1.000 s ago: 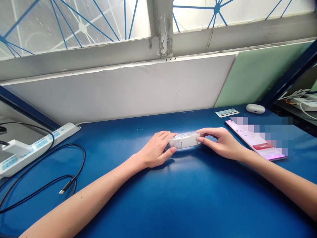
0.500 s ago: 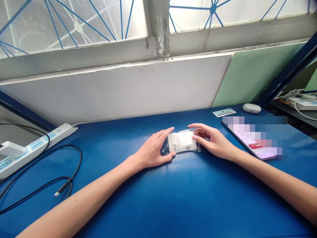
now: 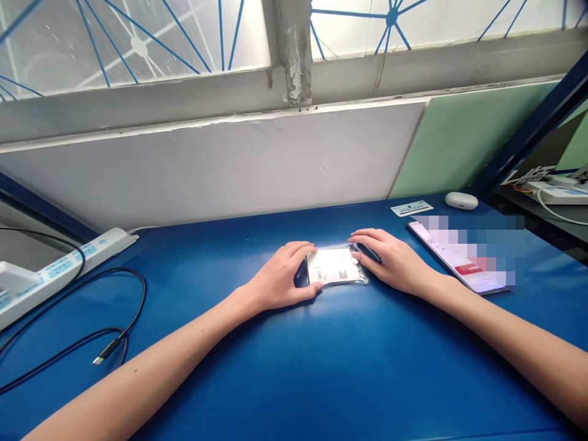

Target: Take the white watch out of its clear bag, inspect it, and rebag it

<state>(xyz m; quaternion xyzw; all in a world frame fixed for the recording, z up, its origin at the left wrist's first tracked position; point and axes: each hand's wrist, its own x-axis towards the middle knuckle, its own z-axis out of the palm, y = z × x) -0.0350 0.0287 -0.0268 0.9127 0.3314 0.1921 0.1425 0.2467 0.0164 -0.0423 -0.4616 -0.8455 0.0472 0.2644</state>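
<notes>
A small clear plastic packet with a white label (image 3: pixel 335 267) lies flat on the blue table (image 3: pixel 321 367). My left hand (image 3: pixel 280 278) grips its left edge, thumb below and fingers curled over the top. Against the packet's right edge rests my right hand (image 3: pixel 390 260), its fingertips pinching that side. Both hands rest on the tabletop.
A phone with a lit screen (image 3: pixel 459 257) lies right of my right hand. Behind it are a white label card (image 3: pixel 412 208) and a white earbud case (image 3: pixel 461 200). A white power strip (image 3: pixel 55 269) and black cable (image 3: pixel 110 349) lie at the left.
The packet, held up on edge a second ago, has been tipped down and now lies flat on the table, with both hands still at its ends.
</notes>
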